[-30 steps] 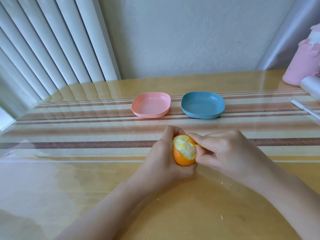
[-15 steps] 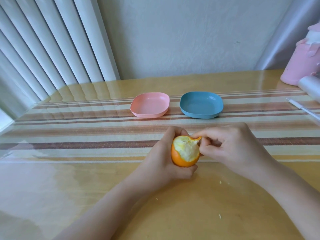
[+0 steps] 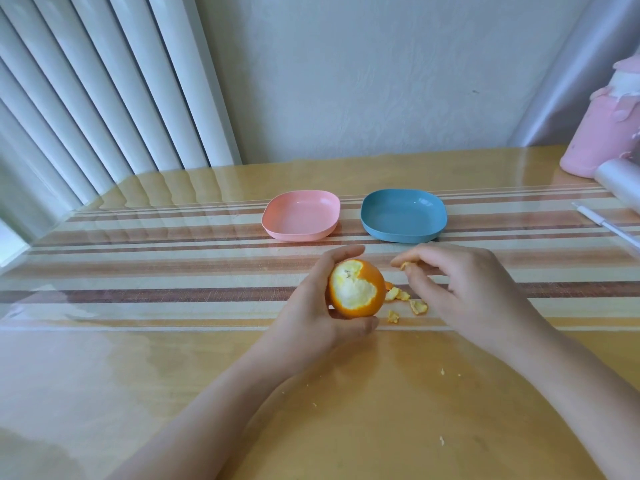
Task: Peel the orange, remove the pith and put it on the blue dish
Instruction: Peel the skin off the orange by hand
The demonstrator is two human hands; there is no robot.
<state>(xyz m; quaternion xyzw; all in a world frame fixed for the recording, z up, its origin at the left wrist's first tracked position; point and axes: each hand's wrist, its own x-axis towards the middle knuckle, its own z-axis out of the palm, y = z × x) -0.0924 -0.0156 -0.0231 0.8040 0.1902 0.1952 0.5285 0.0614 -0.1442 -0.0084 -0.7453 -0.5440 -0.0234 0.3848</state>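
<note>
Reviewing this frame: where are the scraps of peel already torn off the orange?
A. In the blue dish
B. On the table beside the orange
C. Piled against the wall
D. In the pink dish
B: the peel scraps lie on the table just right of the orange that the left hand holds, while the right hand pinches one more scrap.

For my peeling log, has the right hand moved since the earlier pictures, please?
Yes: the right hand, pinching a peel scrap, left the orange, edging toward the blue dish.
</note>
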